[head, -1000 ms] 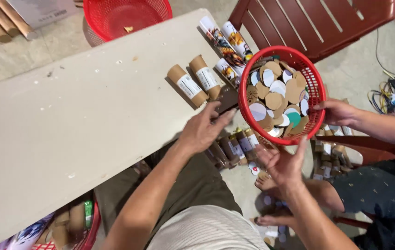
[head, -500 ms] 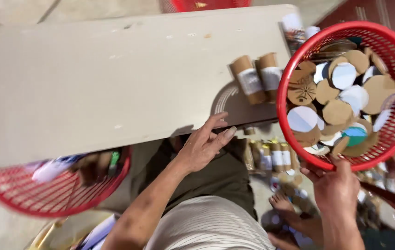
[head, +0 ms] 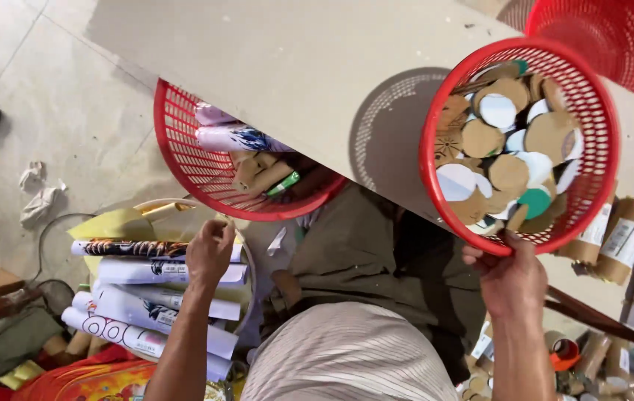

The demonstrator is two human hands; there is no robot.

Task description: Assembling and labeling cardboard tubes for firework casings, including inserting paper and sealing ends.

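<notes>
1. My right hand (head: pixel 514 286) grips the near rim of a red mesh basket (head: pixel 595 111), fingers closed around the rim at about 6 o'clock on its circle.
2. The basket sits on the grey table (head: pixel 280 67), toward 2 o'clock in view, and is full of round cardboard discs (head: pixel 508 172), some brown, some white, one teal.
3. My left hand (head: pixel 209 252) reaches down below the table edge toward 8 o'clock, fingers loosely curled and resting on rolled paper tubes (head: pixel 161 271); I cannot tell whether it has closed on one.
4. Those rolls lie stacked in a round bin on the floor, just under my hand.
5. A second red basket (head: pixel 183 160) sits under the table at 11 o'clock of my left hand, holding more rolls and cardboard pieces.
6. Cardboard tubes with labels (head: pixel 625 241) lie on the table just beside the first basket, at 4 o'clock from it.
7. A third red basket (head: pixel 629 37) stands at the far top right corner.
</notes>
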